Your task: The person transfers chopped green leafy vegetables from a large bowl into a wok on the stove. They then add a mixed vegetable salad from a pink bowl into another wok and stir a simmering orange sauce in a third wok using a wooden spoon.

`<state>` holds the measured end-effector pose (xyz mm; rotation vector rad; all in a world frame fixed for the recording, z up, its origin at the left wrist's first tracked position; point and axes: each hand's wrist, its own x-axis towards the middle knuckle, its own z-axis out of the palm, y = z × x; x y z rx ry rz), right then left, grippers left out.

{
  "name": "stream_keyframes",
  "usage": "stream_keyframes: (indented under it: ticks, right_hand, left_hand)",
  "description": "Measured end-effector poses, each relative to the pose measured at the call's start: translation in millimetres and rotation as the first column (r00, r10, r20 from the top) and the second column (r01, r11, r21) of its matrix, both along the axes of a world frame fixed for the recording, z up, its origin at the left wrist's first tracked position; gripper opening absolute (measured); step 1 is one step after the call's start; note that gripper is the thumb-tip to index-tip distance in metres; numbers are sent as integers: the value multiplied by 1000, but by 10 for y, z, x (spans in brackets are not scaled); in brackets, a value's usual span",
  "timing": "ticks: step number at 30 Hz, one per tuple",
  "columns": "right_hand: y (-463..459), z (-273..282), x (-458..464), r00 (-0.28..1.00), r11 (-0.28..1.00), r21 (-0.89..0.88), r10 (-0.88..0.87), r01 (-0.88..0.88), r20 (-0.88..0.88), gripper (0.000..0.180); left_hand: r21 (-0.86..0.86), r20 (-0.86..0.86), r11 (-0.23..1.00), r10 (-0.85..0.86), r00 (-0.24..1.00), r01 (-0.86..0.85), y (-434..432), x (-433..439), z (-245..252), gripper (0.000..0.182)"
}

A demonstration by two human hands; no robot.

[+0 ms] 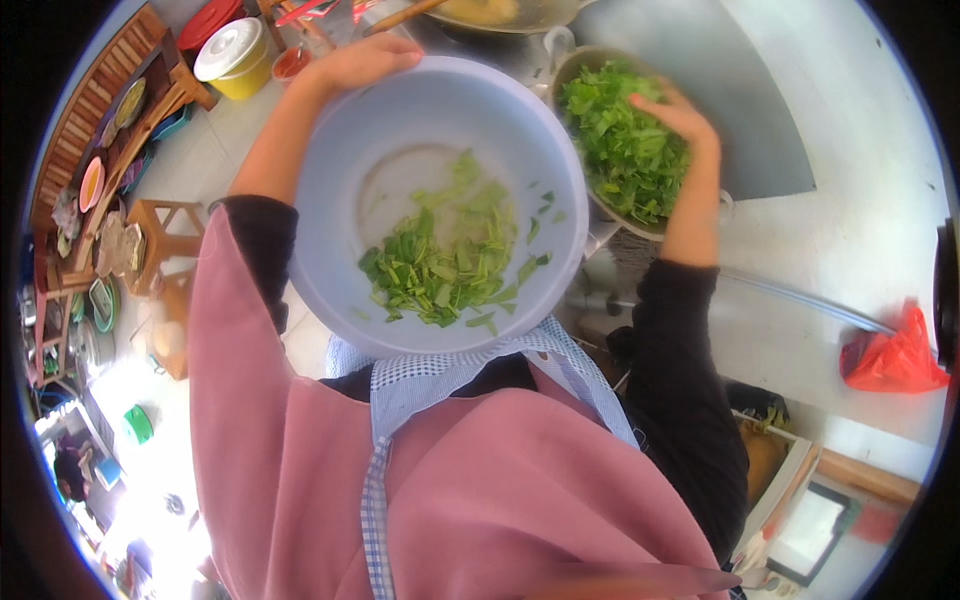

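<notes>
A large pale blue plastic basin [435, 112] is tilted in front of me, its near rim against my checked apron. My left hand [375, 64] grips its far left rim. Cut leafy greens [442, 277] lie in the basin, with loose bits stuck to its right wall. On the right stands a two-handled metal pan [559, 75] heaped with chopped greens [622, 142]. My right hand [671, 116] rests on the heap, thumb apart from the fingers and somewhat blurred; whether it grasps any leaves is not clear.
Beyond the basin is a wok [517, 22] with yellowish contents and a wooden-handled utensil [405, 16]. A yellow bucket with a white lid [236, 56] and a tub of red sauce [291, 65] stand at upper left. Wooden stools [169, 225] are left; a red plastic bag [892, 352] is right.
</notes>
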<state>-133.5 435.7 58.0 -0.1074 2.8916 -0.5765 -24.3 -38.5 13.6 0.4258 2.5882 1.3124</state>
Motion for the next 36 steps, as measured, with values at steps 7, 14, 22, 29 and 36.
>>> stream_keyframes:
  ticks: [7,14,22,29,36]
  right_hand:
    - [248,558,280,967,975,-164,-178,148,-184,87]
    - [83,557,664,844,940,-297,-291,165,-451,57]
    - [-1447,117,1471,859,666,-589,502,-459,-101,32]
    - [-2398,-1179,1677,720,715,-90,682,-694,-129,34]
    - [-2632,-953,2518,459,451,-190,888,-872,1,32]
  left_hand:
    - [-91,26,986,145,989,-142,19,260,153,44]
    - [-61,44,997,45,998,-42,-12,211,166,46]
    - [-45,78,996,79,994,-75,-16,69,-18,50]
    - [-204,-108,975,-115,988,91,32,-133,1,41]
    - [-231,-155,966,-157,975,119,94,-181,69,40]
